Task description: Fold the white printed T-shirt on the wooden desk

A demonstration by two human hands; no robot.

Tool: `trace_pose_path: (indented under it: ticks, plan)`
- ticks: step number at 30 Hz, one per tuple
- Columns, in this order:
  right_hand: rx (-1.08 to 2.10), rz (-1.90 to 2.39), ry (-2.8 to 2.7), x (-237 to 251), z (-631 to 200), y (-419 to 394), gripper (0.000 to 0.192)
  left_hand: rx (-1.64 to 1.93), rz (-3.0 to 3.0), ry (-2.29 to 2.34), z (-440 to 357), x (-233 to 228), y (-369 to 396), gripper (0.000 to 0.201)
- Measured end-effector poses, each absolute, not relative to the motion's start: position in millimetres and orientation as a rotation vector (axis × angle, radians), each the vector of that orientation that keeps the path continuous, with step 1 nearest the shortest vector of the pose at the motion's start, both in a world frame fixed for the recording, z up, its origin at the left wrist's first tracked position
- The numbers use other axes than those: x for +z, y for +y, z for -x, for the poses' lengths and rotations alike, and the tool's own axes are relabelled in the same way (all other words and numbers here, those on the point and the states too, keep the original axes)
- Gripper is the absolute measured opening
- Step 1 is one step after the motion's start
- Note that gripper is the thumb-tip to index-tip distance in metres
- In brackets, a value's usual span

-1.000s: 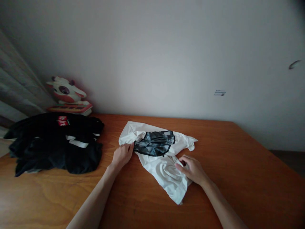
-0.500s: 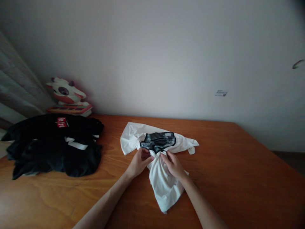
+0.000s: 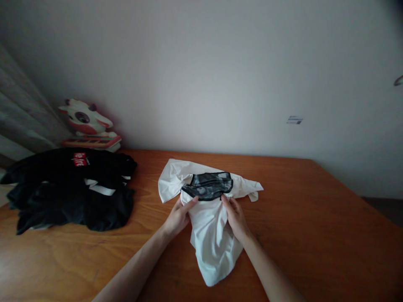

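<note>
A white cloth garment (image 3: 211,239) with a dark grey patterned, black-edged section (image 3: 209,186) lies on the wooden table in front of me. My left hand (image 3: 180,216) pinches the garment at the near left edge of the dark section, thumb on top. My right hand (image 3: 234,216) grips the near right edge of that section in the same way. White fabric hangs toward me between the hands and spreads out to both sides behind them. Some fingertips are hidden under the cloth.
Black clothes (image 3: 69,193) with a red label and white strips lie heaped at the left of the table (image 3: 308,235). Behind them stands a cow-shaped toy (image 3: 88,119) with a keyboard. A curtain (image 3: 25,96) hangs at the left, and a pale wall (image 3: 201,75) rises behind.
My hands have moved apart, the left slightly leftward and the right slightly rightward. The dark section's near edge, bunched before, is now stretched straighter between them.
</note>
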State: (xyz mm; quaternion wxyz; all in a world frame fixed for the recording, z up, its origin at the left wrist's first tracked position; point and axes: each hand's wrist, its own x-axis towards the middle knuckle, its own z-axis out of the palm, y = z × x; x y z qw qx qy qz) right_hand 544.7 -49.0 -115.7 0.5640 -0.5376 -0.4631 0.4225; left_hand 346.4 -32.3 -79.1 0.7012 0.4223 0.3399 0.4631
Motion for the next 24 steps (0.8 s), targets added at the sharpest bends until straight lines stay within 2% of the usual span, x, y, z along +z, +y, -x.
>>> trace_pose_path:
  ticks: [5, 9, 13, 16, 19, 24]
  plan:
    - [0.859, 1.267, -1.013, -118, -567, -42, 0.048, 1.156, -0.946, 0.835, -326, -68, -21, 0.058]
    - [0.741, 1.273, -0.967, -120, -582, -38, 0.054, 1.212, -1.031, 0.961, -308, -63, -13, 0.045]
    - [0.696, 1.269, -0.784, -115, -589, -35, 0.046, 1.349, -1.110, 1.045, -294, -56, -3, 0.039]
    - [0.638, 1.317, -0.844, -103, -597, -39, 0.043, 1.383, -1.106, 1.034, -285, -48, 0, 0.039]
    - [0.693, 1.360, -1.020, -87, -613, -54, 0.043, 1.276, -1.181, 1.078, -266, -41, -5, 0.047]
    - [1.209, 1.397, -1.381, -68, -658, -84, 0.046, 0.650, -1.731, 1.208, -217, -27, -22, 0.043]
